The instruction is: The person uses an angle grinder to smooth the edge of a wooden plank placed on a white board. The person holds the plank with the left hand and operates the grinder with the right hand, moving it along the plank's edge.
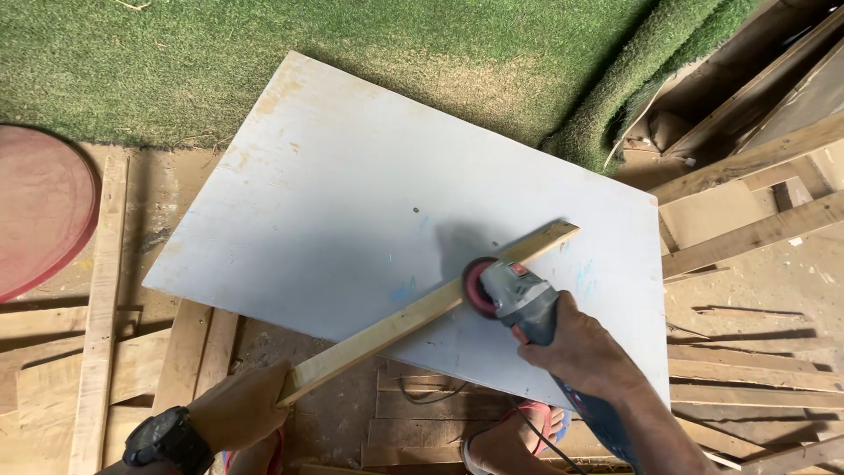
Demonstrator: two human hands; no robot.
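Gripping the grinder (519,303) in my right hand (580,352), left hand (242,409) fingers clasping the wooden strip (422,315) overhanging the white board's (352,176) near edge, I judge the disc could kick it loose.

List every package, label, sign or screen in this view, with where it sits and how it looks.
No packages, signs or lit screens show.
Angle grinder: a small red patch, perhaps a label, on its grey body, in the right hand, too small to tell.
Black wristwatch on the left wrist: its face is not readable.

White board (352,193) with wooden strip (413,318) atop
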